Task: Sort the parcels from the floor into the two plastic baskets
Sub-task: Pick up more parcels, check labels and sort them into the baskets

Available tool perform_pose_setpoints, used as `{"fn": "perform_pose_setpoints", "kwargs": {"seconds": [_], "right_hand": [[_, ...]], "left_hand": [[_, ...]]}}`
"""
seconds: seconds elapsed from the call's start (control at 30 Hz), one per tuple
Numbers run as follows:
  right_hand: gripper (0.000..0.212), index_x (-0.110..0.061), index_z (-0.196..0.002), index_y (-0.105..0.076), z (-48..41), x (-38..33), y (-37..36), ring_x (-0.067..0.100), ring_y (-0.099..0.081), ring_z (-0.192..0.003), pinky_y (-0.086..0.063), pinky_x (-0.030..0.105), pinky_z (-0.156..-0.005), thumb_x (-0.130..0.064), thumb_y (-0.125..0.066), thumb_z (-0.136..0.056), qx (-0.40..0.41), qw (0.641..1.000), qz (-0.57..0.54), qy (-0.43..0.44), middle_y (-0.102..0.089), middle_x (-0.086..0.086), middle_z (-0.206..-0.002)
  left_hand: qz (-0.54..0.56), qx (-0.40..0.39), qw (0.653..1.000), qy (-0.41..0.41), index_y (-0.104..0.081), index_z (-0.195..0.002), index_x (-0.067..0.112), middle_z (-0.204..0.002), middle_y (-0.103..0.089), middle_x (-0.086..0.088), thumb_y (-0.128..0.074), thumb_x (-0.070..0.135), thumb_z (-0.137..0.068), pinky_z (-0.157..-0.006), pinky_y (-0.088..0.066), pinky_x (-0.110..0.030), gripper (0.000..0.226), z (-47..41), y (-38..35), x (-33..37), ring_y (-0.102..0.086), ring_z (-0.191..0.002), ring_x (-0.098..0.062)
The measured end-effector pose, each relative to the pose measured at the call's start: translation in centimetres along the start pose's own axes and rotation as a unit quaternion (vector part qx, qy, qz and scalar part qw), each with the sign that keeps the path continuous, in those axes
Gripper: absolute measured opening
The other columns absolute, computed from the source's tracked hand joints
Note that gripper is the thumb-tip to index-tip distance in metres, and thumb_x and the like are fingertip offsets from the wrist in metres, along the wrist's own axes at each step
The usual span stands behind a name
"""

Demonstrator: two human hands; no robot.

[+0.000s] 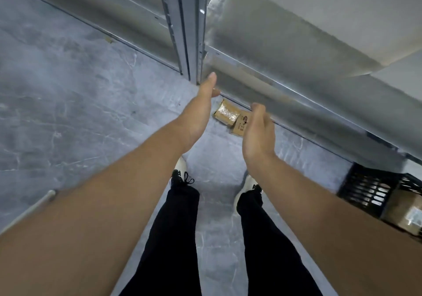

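Parcels are lying on the grey floor (68, 94) just right of the frame's centre, tucked against the foot of the metal shelving (285, 51). A small taped parcel (226, 113) is touching a printed carton (239, 128) that is half hidden behind the right hand (258, 133).

Both hands are reaching out above them, holding nothing. The left hand (203, 104) is stretching flat with straight fingers, and the right is hanging with its fingers loosely bent.

Both parcels are looking small, stiff and light to me, easy for one hand each. The glossy tape may be slippery, so I'd be gripping across the cardboard edges, thumb on the near side. The far sides are sitting close to the shelf rail, leaving little room for fingers.

A black plastic basket (367, 188) is waiting at the lower right, a brown box (404, 213) inside it.
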State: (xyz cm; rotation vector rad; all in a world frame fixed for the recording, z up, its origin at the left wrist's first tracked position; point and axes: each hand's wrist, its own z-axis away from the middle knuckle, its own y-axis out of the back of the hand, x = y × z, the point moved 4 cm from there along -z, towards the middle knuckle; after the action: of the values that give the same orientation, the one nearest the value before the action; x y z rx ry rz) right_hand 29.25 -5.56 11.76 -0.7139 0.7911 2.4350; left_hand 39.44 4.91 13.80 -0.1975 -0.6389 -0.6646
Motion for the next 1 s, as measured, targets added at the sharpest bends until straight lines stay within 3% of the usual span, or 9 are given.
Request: {"fn": "perform_pose_setpoints", "kwargs": {"seconds": [0.13, 0.23, 0.4, 0.5, 0.63, 0.73, 0.83, 0.9, 1.0], "right_hand": [[0.045, -0.031, -0.096, -0.064, -5.7, 4.3, -3.7, 0.026, -0.066, -0.107, -0.049, 0.047, -0.098, -0.062, -0.033, -0.087, -0.021, 0.999, -0.017, -0.04, -0.074, 0.002, -0.111], [0.066, -0.034, -0.123, -0.069, -9.7, 8.4, -5.7, 0.025, -0.064, -0.121, -0.045, 0.058, -0.111, -0.067, -0.031, -0.08, -0.022, 0.997, -0.01, -0.073, -0.073, 0.001, -0.128], [0.069, -0.032, -0.13, -0.066, -16.4, 15.1, -8.1, 0.012, -0.058, -0.107, -0.046, 0.055, -0.111, -0.067, -0.032, -0.082, -0.016, 0.994, -0.045, -0.099, -0.068, -0.003, -0.126], [0.051, -0.033, -0.123, -0.064, -20.6, 18.5, -9.2, 0.006, -0.054, -0.1, -0.046, 0.058, -0.112, -0.064, -0.033, -0.097, -0.008, 0.993, -0.058, -0.1, -0.064, -0.009, -0.116], [0.041, -0.03, -0.113, -0.064, -26.3, 21.2, -10.4, 0.012, -0.057, -0.099, -0.049, 0.051, -0.109, -0.057, -0.037, -0.099, 0.001, 0.995, -0.054, -0.081, -0.063, -0.009, -0.107], [0.044, -0.026, -0.104, -0.064, -30.0, 22.5, -11.3, 0.022, -0.062, -0.096, -0.049, 0.043, -0.092, -0.055, -0.037, -0.088, 0.005, 0.997, -0.054, -0.06, -0.071, 0.002, -0.106], [0.032, -0.03, -0.088, -0.056, -33.1, 23.7, -12.1, 0.021, -0.056, -0.082, -0.044, 0.038, -0.081, -0.053, -0.035, -0.082, 0.01, 0.998, -0.046, -0.045, -0.06, -0.003, -0.089], [0.032, -0.026, -0.099, -0.055, -34.7, 24.4, -12.5, 0.019, -0.055, -0.088, -0.045, 0.039, -0.087, -0.051, -0.037, -0.095, 0.013, 0.998, -0.049, -0.049, -0.055, -0.005, -0.091], [0.024, -0.023, -0.095, -0.049, -36.1, 25.2, -12.6, 0.012, -0.04, -0.078, -0.036, 0.031, -0.078, -0.039, -0.038, -0.111, 0.022, 0.996, -0.066, -0.062, -0.042, -0.008, -0.085]], "left_hand": [[0.01, -0.003, 1.0, 0.019, -0.057, -0.131, 0.041, -0.158, -0.041, 0.0, -0.022, 0.071, -0.1, -0.117, -0.02, -0.047, 0.056, -7.0, -0.9, -4.4, -0.033, -0.148, -0.021], [-0.003, -0.003, 0.999, 0.051, -0.052, -0.146, 0.032, -0.161, -0.038, -0.004, -0.018, 0.07, -0.101, -0.116, -0.019, -0.05, 0.067, -12.1, -1.7, -7.8, -0.03, -0.148, -0.026], [-0.011, 0.013, 0.998, 0.055, -0.046, -0.15, 0.031, -0.147, -0.046, 0.002, -0.017, 0.066, -0.103, -0.115, -0.019, -0.048, 0.066, -20.3, -2.9, -13.1, -0.032, -0.144, -0.022], [-0.032, 0.008, 0.998, 0.047, -0.04, -0.154, 0.032, -0.145, -0.048, 0.002, -0.017, 0.062, -0.105, -0.117, -0.018, -0.048, 0.062, -24.7, -4.1, -15.7, -0.032, -0.144, -0.021], [-0.061, -0.014, 0.996, 0.066, -0.044, -0.153, 0.026, -0.158, -0.041, -0.001, -0.017, 0.065, -0.104, -0.118, -0.018, -0.048, 0.068, -29.8, -5.4, -18.9, -0.031, -0.149, -0.024], [-0.054, -0.011, 0.996, 0.069, -0.045, -0.153, 0.026, -0.162, -0.036, -0.001, -0.02, 0.066, -0.103, -0.117, -0.02, -0.048, 0.069, -33.5, -5.7, -20.5, -0.029, -0.15, -0.026], [-0.038, 0.009, 0.997, 0.062, -0.045, -0.152, 0.028, -0.164, -0.033, 0.0, -0.023, 0.064, -0.103, -0.113, -0.023, -0.045, 0.065, -36.8, -5.6, -21.4, -0.029, -0.151, -0.025], [-0.034, 0.007, 0.998, 0.055, -0.042, -0.154, 0.027, -0.164, -0.033, 0.001, -0.024, 0.062, -0.104, -0.107, -0.025, -0.041, 0.063, -38.5, -5.8, -21.8, -0.028, -0.151, -0.022], [-0.025, -0.001, 0.998, 0.06, -0.038, -0.157, 0.023, -0.161, -0.038, -0.005, -0.027, 0.061, -0.104, -0.115, -0.024, -0.041, 0.066, -39.7, -6.5, -22.0, -0.032, -0.149, -0.02]]}}
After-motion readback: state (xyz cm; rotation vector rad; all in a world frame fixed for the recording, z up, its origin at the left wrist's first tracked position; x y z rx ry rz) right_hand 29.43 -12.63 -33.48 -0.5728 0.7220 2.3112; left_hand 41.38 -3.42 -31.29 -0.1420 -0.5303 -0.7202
